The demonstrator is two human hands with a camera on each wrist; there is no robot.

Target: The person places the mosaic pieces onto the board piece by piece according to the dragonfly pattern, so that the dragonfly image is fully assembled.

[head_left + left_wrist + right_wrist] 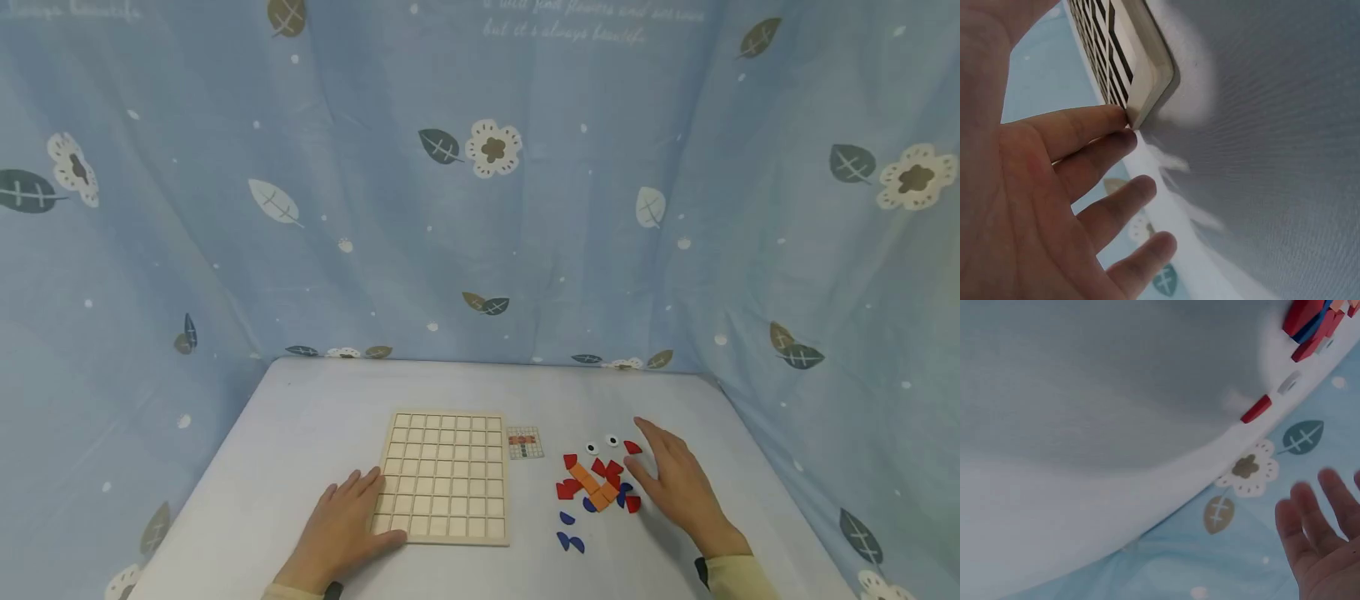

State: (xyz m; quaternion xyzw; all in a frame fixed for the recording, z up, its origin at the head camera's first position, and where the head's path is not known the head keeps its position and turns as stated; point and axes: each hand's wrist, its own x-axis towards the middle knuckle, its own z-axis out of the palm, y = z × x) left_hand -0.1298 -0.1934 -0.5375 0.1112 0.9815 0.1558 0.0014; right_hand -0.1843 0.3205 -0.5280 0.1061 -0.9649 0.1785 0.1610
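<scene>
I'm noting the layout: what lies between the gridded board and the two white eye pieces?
In the head view, a small patterned card lies between them, beside the gridded board; from the card to the eye pieces, the white table is bare.

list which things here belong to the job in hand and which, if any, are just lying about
Likely part of the job:
gridded wooden board
small patterned card beside it
red pieces
orange pieces
blue pieces
two eye-like discs

Probably just surroundings, not loose clutter:
white tabletop
blue printed curtain
</scene>
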